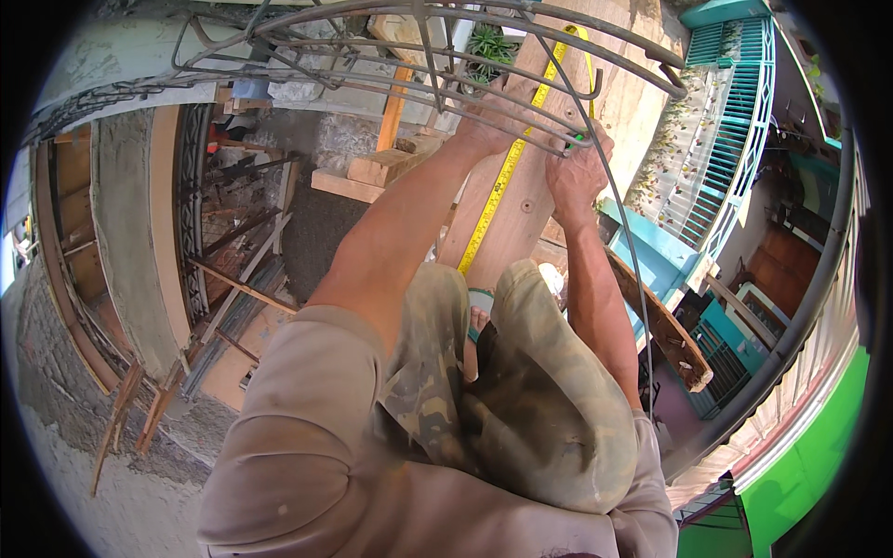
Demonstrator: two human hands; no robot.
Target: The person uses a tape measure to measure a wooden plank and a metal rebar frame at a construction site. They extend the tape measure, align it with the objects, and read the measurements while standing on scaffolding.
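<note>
A yellow tape measure has its blade stretched lengthwise over a wooden board. At the far end the blade bends over and comes back toward my right hand. That hand is closed at the board's right side, with a small green part showing at its fingers; it appears to grip the tape measure's body, mostly hidden. My left hand lies on the board's left side beside the blade. Its fingers look stretched out, partly covered by the steel bars crossing in front of both hands.
A tied rebar cage spans the upper left, its bar ends jutting over the board. Wood offcuts sit left of my arm. Rightward are a turquoise railing and a rough plank. A drop with scattered timber shows at left.
</note>
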